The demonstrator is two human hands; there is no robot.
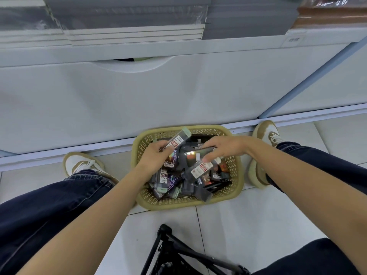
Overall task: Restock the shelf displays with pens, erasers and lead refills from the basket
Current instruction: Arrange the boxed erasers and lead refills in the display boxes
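Green-capped refill case [175,141], gripped by left hand [153,155], slants toward shelf [139,49]; right hand [222,147] grips another case [202,169].

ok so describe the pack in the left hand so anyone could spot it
Find the tan basket between the shoes. At its far left the left hand grips a clear pack. Only this one points its pale green cap over the far rim.

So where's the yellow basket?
Head view, bottom middle: the basket sits on the floor by the shelf base, between the shoes, with left hand and right hand each gripping a pack.
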